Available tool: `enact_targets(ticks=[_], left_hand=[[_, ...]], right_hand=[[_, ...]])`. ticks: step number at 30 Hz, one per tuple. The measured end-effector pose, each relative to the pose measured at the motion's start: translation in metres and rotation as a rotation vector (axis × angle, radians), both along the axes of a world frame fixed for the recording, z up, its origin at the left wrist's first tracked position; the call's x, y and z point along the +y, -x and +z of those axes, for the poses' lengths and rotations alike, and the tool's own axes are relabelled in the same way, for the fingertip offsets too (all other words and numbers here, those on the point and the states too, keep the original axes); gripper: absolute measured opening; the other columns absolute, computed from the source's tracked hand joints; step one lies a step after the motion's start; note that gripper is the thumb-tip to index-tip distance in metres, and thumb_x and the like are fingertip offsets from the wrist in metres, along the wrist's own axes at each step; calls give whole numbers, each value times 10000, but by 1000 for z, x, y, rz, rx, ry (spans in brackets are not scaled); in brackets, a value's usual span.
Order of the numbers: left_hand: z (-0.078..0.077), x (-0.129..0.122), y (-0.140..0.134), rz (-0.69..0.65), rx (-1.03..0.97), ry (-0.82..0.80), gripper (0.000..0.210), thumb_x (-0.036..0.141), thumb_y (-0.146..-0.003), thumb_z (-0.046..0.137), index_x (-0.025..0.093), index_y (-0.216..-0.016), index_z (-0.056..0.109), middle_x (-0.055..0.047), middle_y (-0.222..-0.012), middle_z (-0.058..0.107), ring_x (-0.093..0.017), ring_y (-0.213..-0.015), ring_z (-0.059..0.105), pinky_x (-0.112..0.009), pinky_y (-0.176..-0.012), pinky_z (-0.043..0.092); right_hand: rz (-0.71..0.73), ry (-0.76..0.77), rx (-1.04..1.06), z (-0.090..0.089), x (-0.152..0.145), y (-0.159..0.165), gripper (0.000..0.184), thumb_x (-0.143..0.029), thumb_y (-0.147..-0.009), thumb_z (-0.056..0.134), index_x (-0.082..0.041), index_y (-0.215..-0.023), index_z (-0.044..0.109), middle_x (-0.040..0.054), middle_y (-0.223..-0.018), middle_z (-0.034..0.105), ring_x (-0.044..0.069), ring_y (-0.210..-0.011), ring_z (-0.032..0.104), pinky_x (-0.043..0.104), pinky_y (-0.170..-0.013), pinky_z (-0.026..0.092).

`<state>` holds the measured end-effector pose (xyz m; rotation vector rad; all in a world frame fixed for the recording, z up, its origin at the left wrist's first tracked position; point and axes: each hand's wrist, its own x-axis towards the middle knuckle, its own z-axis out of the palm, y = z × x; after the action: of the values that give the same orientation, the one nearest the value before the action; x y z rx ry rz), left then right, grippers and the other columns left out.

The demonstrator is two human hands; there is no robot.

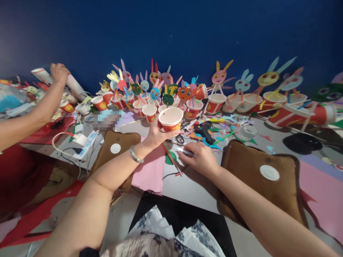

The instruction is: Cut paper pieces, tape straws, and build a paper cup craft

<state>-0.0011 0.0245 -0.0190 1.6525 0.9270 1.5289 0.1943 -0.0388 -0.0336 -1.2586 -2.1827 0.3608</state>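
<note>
My left hand (pixel 155 135) is wrapped round a red and white paper cup (pixel 170 119), held upright with its mouth tilted toward me. A small dark dot shows on the cup's inner wall. In my right hand (pixel 201 157), just below and to the right, is a slim tool with a pale pointed tip, which looks like a craft knife (pixel 185 152). Its tip points left and stays apart from the cup. A black glue gun (pixel 205 131) lies beyond my right hand, with a pair of black-handled scissors (pixel 180 138) near the cup.
Several paper cups with rabbit-faced paper figures (pixel 218 80) line the back. Brown cushions (pixel 264 182) lie on both sides, with pink paper (pixel 150 167) between. A power strip (pixel 87 144) with cables stands left. Another person's hand (pixel 60 73) grips a white roll at far left.
</note>
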Motion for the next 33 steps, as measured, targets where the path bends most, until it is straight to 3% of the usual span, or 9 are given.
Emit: enact_targets(ticks=[6, 11, 14, 17, 22, 24, 27, 30, 33], left_hand=[[-5, -5, -3, 0, -30, -10, 823, 581, -620, 856, 208, -1250, 482, -109, -1210, 610, -264, -1158, 608, -471, -1066, 488], [-2, -8, -5, -6, -59, 42, 870, 512, -612, 884, 231, -1320, 462, -110, -1220, 621, -276, -1176, 604, -499, -1077, 480], [6, -9, -5, 19, -113, 140, 869, 507, -621, 877, 217, -1336, 477, -125, -1206, 648, -281, -1138, 632, -501, -1034, 510], [12, -8, -3, 98, -176, 200, 814, 505, -638, 862, 179, -1298, 513, -149, -1179, 663, -283, -1096, 653, -498, -1005, 519], [11, -3, 3, 181, -163, 151, 666, 458, -719, 801, 196, -1271, 535, -112, -1139, 683, -250, -1066, 655, -447, -1012, 511], [8, -3, 3, 120, -140, 124, 619, 470, -733, 778, 189, -1240, 563, -101, -1071, 699, -247, -1004, 668, -429, -966, 535], [5, -7, -1, -125, -143, 133, 635, 506, -717, 782, 187, -1228, 581, -99, -1049, 704, -245, -953, 681, -406, -886, 570], [5, -12, -5, -391, -92, 191, 722, 503, -654, 843, 185, -1242, 571, -116, -1114, 698, -254, -974, 688, -393, -854, 584], [3, -15, -6, -512, 9, 187, 794, 497, -608, 886, 180, -1252, 546, -139, -1167, 684, -278, -1028, 682, -404, -874, 580]], right_hand=[[99, 177, -290, 0, -11, 15, 331, -451, -752, 760, -219, -575, 603, 22, -581, 661, 190, -589, 600, 303, -601, 357], [51, 269, -292, -2, -13, 17, 246, -316, -788, 690, -220, -572, 620, 25, -586, 671, 166, -531, 572, 289, -512, 291], [79, 384, -123, 0, -9, 10, 249, -287, -791, 643, -208, -558, 604, 6, -552, 646, 137, -505, 541, 269, -507, 321], [115, 564, 175, 5, -1, 1, 326, -376, -822, 628, -199, -554, 575, -19, -491, 579, 111, -466, 481, 246, -472, 334], [-120, 580, 698, 7, 16, -13, 429, -551, -784, 702, -197, -603, 541, -52, -478, 466, 75, -435, 361, 230, -429, 282], [-202, 555, 862, 3, 22, -16, 421, -554, -755, 735, -199, -627, 547, -55, -487, 456, 72, -433, 346, 226, -415, 263], [-238, 496, 1012, 1, 26, -18, 375, -515, -727, 767, -198, -657, 579, -37, -523, 513, 70, -434, 350, 223, -399, 246], [-207, 437, 1030, 5, 22, -15, 323, -478, -748, 756, -190, -684, 626, -21, -549, 559, 71, -432, 360, 228, -403, 265], [-209, 400, 983, 10, 17, -13, 292, -456, -774, 741, -188, -706, 649, -38, -490, 509, 84, -425, 377, 233, -406, 282]])
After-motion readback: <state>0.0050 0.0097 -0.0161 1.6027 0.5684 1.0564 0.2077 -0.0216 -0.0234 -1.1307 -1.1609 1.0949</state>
